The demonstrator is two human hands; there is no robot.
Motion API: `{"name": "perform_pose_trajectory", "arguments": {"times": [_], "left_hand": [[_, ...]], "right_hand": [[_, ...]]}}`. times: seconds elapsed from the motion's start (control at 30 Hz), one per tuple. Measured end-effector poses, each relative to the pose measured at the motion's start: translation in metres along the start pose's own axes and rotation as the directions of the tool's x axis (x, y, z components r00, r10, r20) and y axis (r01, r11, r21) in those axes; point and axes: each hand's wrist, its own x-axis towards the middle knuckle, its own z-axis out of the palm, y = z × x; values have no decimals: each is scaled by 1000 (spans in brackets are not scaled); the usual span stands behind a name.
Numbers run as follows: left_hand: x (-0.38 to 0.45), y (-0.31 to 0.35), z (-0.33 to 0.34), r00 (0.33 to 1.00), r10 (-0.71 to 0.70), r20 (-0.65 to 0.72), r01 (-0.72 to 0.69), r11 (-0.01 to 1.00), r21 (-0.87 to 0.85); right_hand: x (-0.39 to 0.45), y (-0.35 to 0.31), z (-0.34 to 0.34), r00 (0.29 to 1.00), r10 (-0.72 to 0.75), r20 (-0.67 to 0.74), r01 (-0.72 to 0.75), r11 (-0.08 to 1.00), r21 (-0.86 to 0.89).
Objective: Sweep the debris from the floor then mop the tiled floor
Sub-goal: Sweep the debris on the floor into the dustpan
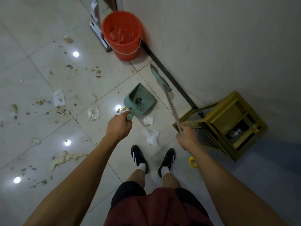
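**Broom and dustpan held over littered tile**

Tiled floor (40, 88) fills the left and centre of the frame; pale glossy tiles, grout lines running diagonally, ceiling lights reflected as bright spots. Debris (61, 110) is scattered across the left half: crumbs, small stones, paper scraps, a crumpled clear wrapper.

A wall occupies the upper right. A gold-framed glass cabinet (228, 124) is seen at right centre, against the wall. A red bucket (122, 35) with a red liner stands at top centre; a mop (97, 28) leans just left of it, touching or nearly so.

The broom (160, 79) is held in the right hand (187, 137), fingers wrapped shut around the pale handle. Long axis runs from lower right up to upper left; the green head points toward the bucket, lying near the dark skirting.

The dustpan (140, 99), green, sits at centre, mouth toward the upper right, something small and dark inside. Its handle is gripped in the closed left hand (118, 126).

White tissues (150, 134) lie between the hands, above black shoes (139, 157).
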Motion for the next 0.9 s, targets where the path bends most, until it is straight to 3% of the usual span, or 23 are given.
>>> {"name": "perform_pose_trajectory", "arguments": {"times": [0.23,0.4,0.67,0.9], "left_hand": [[-11,-44,-17,996,-79,-35,73,988,-134],[-12,-62,-30,993,-97,-60,89,988,-125],[-25,-88,-44,991,-121,-57,115,989,-93],[-50,-103,-47,985,-149,-89,147,989,-31]], "right_hand": [[39,-20,19,999,35,29,-35,999,-27],[48,-44,35,995,93,42,-91,994,-60],[48,-43,69,947,236,219,-267,955,127],[17,-47,101,945,210,250,-177,973,-150]]}}
